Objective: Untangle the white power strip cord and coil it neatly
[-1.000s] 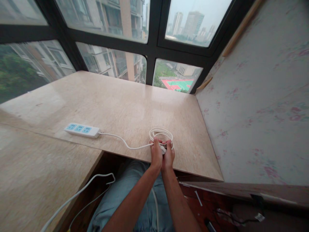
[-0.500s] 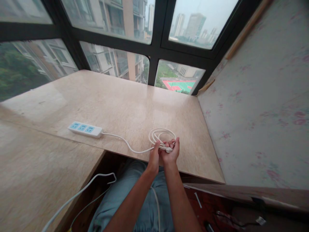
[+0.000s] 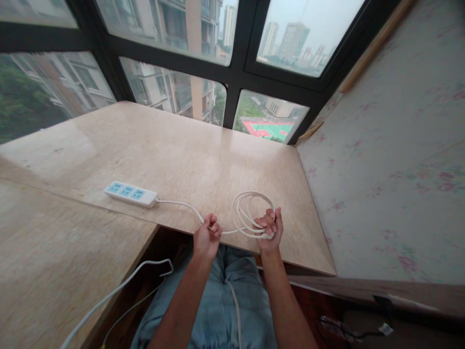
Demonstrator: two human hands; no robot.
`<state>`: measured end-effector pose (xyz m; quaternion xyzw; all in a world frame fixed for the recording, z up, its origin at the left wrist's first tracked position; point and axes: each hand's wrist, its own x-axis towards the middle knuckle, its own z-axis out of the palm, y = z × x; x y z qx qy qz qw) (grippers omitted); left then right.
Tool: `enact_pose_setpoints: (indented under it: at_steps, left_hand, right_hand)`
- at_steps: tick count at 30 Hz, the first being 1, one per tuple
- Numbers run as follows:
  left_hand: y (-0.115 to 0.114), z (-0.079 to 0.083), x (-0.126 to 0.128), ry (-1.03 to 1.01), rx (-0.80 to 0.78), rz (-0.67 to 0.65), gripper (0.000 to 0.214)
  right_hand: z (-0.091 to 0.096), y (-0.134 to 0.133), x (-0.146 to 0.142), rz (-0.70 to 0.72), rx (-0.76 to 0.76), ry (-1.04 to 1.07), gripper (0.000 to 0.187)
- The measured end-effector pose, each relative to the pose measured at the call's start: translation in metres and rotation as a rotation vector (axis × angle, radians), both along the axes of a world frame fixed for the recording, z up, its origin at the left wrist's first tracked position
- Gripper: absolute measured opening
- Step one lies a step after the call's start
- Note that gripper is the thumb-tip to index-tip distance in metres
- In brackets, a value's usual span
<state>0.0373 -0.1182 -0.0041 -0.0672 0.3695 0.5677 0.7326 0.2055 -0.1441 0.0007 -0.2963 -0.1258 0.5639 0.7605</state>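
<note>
A white power strip (image 3: 131, 194) with blue socket faces lies on the stone-like ledge, left of my hands. From its right end a white power cord (image 3: 180, 203) runs to my left hand (image 3: 208, 236), whose fingers are closed around it. The cord continues past that hand into several loose loops (image 3: 240, 213). My right hand (image 3: 271, 229) grips these loops at their right side, just above the ledge's front edge. A pale lump, seemingly the plug (image 3: 268, 236), shows at the right palm, partly hidden by the fingers.
The beige ledge (image 3: 174, 155) reaches to dark-framed windows (image 3: 232, 72). A flowered wall (image 3: 385, 169) bounds it on the right. Another white cable (image 3: 119, 286) hangs at the lower left, beside the ledge's cut-out edge. A black cord (image 3: 352, 333) lies at the lower right.
My left hand has moved left, away from the right, and now grips the cord between strip and coil. My right hand has shifted slightly right with the loops.
</note>
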Motion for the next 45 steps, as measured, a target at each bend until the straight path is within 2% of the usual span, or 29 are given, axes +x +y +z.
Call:
enact_pose_setpoints:
  at_steps: [3, 7, 11, 16, 20, 24, 28, 33, 37, 42, 45]
  left_hand:
    - [0.005, -0.007, -0.006, 0.092, 0.095, -0.129, 0.008]
    - [0.017, -0.017, -0.02, 0.226, 0.18, -0.455, 0.016]
    - [0.024, -0.025, -0.03, 0.219, 0.291, -0.71, 0.023]
    - [0.031, -0.027, -0.03, 0.175, 0.311, -0.871, 0.027]
    - [0.035, -0.02, -0.025, 0.196, 0.317, -0.918, 0.027]
    - [0.034, -0.013, -0.019, 0.155, 0.261, -0.905, 0.039]
    - [0.028, -0.015, -0.012, 0.046, 0.253, -0.746, 0.047]
    - [0.018, -0.022, -0.003, -0.098, 0.215, -0.609, 0.034]
    - [0.013, -0.027, 0.003, -0.201, 0.267, -0.529, 0.025]
    - [0.012, -0.029, 0.011, -0.316, 0.297, -0.4, 0.027]
    - [0.014, -0.027, 0.017, -0.304, 0.294, -0.31, 0.026]
  right_hand:
    - [0.001, -0.004, 0.007, 0.186, -0.052, 0.029, 0.039]
    - [-0.001, -0.009, 0.019, 0.515, -0.182, 0.104, 0.038]
    - [-0.007, -0.011, 0.026, 0.676, -0.243, 0.152, 0.038]
    - [-0.01, -0.009, 0.026, 0.79, -0.199, 0.108, 0.042]
    - [-0.001, 0.001, 0.026, 0.91, -0.154, 0.042, 0.046]
    - [0.01, 0.019, 0.03, 0.948, -0.189, -0.006, 0.049]
    - [0.012, 0.035, 0.033, 0.962, -0.249, -0.009, 0.049]
    - [-0.001, 0.052, 0.033, 0.988, -0.316, 0.047, 0.055]
    - [-0.014, 0.06, 0.035, 0.996, -0.339, 0.133, 0.065]
    - [-0.021, 0.06, 0.037, 0.887, -0.321, 0.305, 0.065]
    - [-0.021, 0.055, 0.036, 0.805, -0.322, 0.359, 0.06]
